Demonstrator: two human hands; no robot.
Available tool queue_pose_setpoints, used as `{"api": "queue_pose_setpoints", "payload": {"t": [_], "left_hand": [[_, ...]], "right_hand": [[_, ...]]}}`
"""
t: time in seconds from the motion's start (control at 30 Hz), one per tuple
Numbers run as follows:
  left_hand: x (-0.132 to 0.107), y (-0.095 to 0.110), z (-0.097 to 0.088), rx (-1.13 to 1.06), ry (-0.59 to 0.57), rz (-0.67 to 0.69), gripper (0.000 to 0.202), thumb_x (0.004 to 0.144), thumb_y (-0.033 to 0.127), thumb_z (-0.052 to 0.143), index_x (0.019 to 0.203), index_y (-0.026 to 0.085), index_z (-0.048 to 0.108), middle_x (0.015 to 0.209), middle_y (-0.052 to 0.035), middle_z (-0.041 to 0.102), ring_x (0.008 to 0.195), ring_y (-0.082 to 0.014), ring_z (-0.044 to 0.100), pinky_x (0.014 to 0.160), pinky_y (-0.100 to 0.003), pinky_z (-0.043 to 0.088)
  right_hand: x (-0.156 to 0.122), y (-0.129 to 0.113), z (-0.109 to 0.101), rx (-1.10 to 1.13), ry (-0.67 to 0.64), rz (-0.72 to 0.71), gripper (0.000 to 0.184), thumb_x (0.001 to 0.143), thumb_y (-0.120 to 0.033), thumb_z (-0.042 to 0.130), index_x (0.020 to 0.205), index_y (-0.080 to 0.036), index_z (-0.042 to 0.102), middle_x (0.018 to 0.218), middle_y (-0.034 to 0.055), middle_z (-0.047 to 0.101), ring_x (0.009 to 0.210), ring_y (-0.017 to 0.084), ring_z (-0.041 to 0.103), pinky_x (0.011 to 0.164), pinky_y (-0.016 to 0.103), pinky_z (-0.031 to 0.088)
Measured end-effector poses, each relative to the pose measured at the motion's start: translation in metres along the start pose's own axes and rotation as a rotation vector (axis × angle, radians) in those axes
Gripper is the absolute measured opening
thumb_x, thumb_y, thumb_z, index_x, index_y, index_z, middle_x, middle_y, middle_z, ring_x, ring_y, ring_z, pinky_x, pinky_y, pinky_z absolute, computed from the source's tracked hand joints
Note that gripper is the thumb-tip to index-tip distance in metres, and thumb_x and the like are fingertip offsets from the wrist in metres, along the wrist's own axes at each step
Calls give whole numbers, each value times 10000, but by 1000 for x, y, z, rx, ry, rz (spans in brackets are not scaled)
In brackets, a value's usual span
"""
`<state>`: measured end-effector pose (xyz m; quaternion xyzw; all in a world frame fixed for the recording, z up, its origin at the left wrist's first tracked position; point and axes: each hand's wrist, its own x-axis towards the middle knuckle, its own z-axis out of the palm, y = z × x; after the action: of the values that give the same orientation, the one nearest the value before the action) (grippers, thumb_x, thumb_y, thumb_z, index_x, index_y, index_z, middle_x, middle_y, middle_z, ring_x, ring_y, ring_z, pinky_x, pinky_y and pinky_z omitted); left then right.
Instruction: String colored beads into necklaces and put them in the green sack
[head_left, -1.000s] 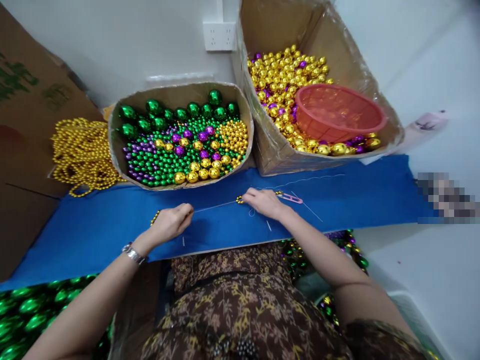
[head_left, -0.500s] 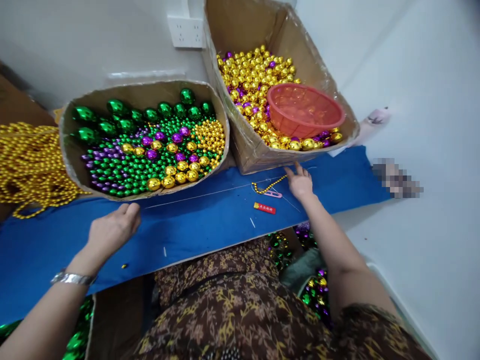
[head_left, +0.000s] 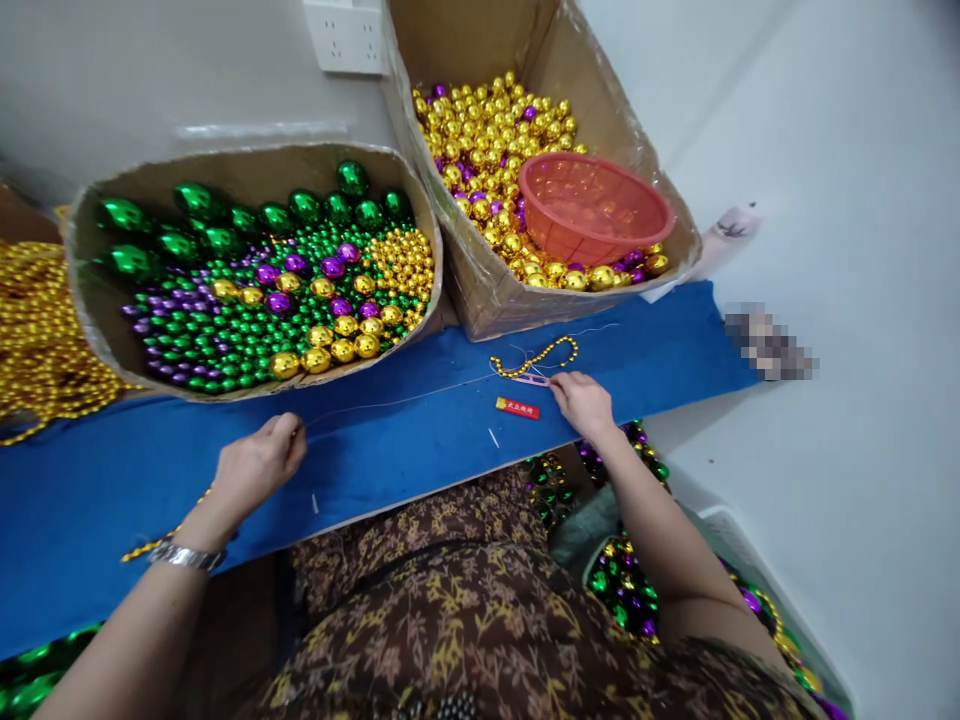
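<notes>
My left hand point(head_left: 255, 465) is closed in a pinch on a thin white thread point(head_left: 397, 398) that runs rightward across the blue cloth point(head_left: 420, 430). A short strand of small gold beads point(head_left: 161, 540) trails from under that wrist. My right hand point(head_left: 581, 400) rests on the cloth with its fingertips closed on small pink scissors point(head_left: 534, 379). Just beyond them lies a curled run of gold beads point(head_left: 534, 357) on the thread. A red lighter point(head_left: 517, 408) lies left of my right hand.
A low cardboard tray point(head_left: 247, 385) of green, purple and gold balls sits behind the cloth. Right of it stands a taller cardboard box point(head_left: 495, 295) of gold balls holding a red plastic basket point(head_left: 592, 205). Gold bead strings point(head_left: 37, 340) are heaped far left. More beads lie below the table.
My right hand has pulled back from the box's front edge to the scissors. My left hand has closed on the thread, and a gold bead strand now shows by its wrist.
</notes>
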<state>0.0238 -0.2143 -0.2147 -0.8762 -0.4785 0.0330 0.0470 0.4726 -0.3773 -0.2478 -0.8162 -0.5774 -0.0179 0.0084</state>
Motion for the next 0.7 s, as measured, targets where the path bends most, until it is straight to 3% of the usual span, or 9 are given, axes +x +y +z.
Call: {"api": "queue_pose_setpoints", "payload": {"t": [0.3, 0.57, 0.7], "left_hand": [[-2, 3, 1, -121, -23, -21, 228, 920, 322, 374, 916, 186, 557, 963, -97, 668, 602, -190, 550, 507, -281, 221], [-4, 0, 4, -82, -60, -28, 243, 930, 312, 364, 952, 176, 564, 994, -99, 679, 683, -205, 611, 502, -272, 246], [-4, -1, 10, -48, -59, -37, 274, 938, 332, 353, 966, 173, 574, 997, -83, 686, 679, -189, 624, 491, -263, 255]], "right_hand": [[8, -4, 5, 1, -1, -51, 334, 978, -352, 377, 1087, -212, 660, 1033, 102, 674, 954, 227, 562, 791, 291, 420], [23, -17, 3, -55, -51, -121, 374, 991, -388, 353, 1137, -213, 649, 1086, 109, 668, 975, 241, 530, 848, 313, 386], [18, -20, -8, -111, -113, -179, 321, 986, -294, 365, 1141, -222, 637, 1042, 117, 674, 1002, 257, 548, 796, 325, 381]]}}
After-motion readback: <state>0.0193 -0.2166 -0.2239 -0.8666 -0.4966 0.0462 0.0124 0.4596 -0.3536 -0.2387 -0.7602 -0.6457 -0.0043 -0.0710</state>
